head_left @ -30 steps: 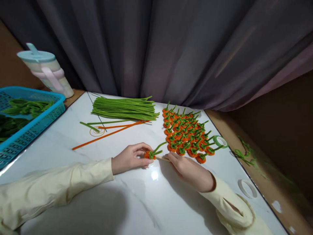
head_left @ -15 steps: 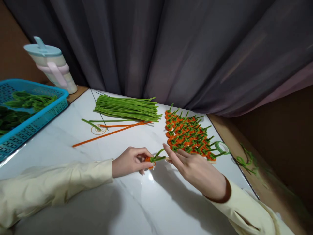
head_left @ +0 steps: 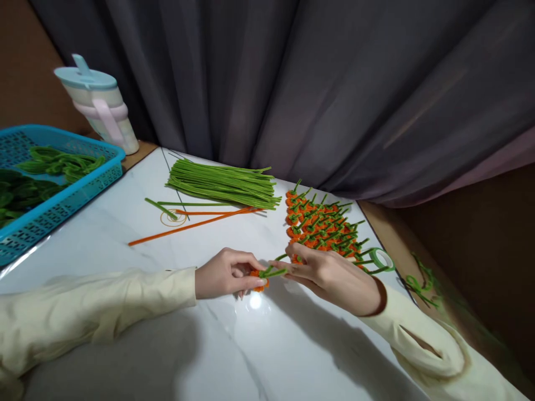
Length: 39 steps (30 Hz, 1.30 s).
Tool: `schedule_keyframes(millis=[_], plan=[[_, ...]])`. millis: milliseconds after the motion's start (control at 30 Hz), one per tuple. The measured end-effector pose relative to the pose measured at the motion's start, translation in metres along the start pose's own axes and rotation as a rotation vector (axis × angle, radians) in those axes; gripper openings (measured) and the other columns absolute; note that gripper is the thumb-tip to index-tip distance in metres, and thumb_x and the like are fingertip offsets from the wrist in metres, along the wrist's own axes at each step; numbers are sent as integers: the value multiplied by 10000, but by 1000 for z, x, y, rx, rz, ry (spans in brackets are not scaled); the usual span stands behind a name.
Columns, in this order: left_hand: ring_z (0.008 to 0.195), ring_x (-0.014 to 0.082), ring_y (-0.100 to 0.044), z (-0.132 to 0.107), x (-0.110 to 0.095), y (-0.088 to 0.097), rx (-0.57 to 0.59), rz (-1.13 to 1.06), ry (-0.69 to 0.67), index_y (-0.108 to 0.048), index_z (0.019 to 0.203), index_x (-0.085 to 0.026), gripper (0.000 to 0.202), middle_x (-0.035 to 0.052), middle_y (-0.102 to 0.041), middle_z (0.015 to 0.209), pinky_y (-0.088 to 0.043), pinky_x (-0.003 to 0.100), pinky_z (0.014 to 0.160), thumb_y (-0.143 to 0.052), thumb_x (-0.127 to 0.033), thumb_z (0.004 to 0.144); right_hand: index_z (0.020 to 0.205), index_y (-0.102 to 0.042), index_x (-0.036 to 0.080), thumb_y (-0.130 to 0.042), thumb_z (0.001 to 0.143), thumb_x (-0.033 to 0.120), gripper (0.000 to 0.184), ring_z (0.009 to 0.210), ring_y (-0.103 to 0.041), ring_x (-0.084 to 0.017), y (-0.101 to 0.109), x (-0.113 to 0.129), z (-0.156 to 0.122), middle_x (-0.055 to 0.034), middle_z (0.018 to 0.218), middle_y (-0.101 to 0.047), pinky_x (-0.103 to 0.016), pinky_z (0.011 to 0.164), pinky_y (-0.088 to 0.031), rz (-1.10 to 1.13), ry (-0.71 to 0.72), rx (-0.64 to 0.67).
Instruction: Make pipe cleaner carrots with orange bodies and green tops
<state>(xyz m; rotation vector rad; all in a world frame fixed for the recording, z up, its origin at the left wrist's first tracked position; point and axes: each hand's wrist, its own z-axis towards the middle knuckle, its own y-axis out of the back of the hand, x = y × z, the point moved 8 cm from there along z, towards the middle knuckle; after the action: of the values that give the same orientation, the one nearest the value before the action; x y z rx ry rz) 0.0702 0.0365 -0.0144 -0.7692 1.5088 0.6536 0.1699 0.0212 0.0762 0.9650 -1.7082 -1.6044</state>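
My left hand (head_left: 229,273) pinches a small orange chenille piece (head_left: 259,283) between thumb and fingers, just above the white table. Two green pipe cleaner ends (head_left: 276,273) stick out of it toward the right. My right hand (head_left: 334,275) is closed at the upper green end, its fingertips bent around the tip; their exact hold is partly hidden. Beyond that hand sit several rows of finished orange pieces with green stems (head_left: 321,225), some covered by the hand.
A bundle of green pipe cleaners (head_left: 223,182) lies at the back, with loose orange pipe cleaners (head_left: 184,231) before it. A roll of green tape (head_left: 382,259) stands at right. On the left are a blue basket (head_left: 92,179) of green leaf shapes and a lidded tumbler (head_left: 100,106).
My right hand's fingers, stretched out before, have bent in around the upper green end. My left hand keeps its pinch. The whole view has shifted slightly.
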Motion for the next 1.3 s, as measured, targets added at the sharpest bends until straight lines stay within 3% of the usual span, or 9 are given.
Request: schedule_keyframes(millis=[100,167,333,667,833,1133,1300], plan=[[401,82,-530,0,0,0,5,10,3,-585,825,-107,272,15,-600,559,-486,195,405,-652,-344,710,1106,-599,208,-359,922,182,303,750,-581,-116,5,10,1,-104,1231,-501,-202,502,-417,-169,90,-61],[394,79,-523,0,1,0,-1,27,13,-583,804,-116,258,0,-582,528,-476,187,399,-646,-349,715,1043,-623,171,-355,913,144,300,764,-575,-132,5,18,1,-109,1269,-490,-219,495,-424,-271,156,-70],[377,82,-509,0,1,2,-21,64,16,-581,793,-118,270,-17,-552,492,-467,192,383,-643,-367,712,1078,-594,158,-349,908,127,299,618,-561,-104,0,25,1,-88,1106,-590,-228,439,-378,-344,171,-65],[458,82,-515,-2,-4,3,-17,77,-65,-555,949,-125,271,26,-604,648,-471,194,409,-560,-342,787,1234,-461,185,-277,888,69,409,547,-539,-64,-21,12,-8,-58,1077,-586,-222,388,-281,-137,-75,-68],[473,87,-523,-2,-6,2,-17,74,-80,-538,960,-138,256,-3,-560,606,-463,187,418,-543,-340,804,1214,-480,118,-309,889,85,369,633,-566,-118,-21,22,-9,-106,1040,-614,-229,418,-336,-272,-2,-145],[451,76,-508,-10,-17,-1,-46,362,-249,-531,982,-161,182,-4,-574,622,-430,183,453,-474,-277,854,1166,-499,44,-299,833,45,388,487,-516,-139,-22,42,-9,-162,961,-622,-276,362,-306,-480,103,-112],[598,114,-600,-20,-32,-3,-134,630,-473,-563,1040,-166,210,66,-665,861,-486,213,593,-460,-231,869,1153,-467,5,-285,794,-2,403,400,-481,-127,-24,48,-8,-120,821,-608,-282,332,-300,-382,82,-79]])
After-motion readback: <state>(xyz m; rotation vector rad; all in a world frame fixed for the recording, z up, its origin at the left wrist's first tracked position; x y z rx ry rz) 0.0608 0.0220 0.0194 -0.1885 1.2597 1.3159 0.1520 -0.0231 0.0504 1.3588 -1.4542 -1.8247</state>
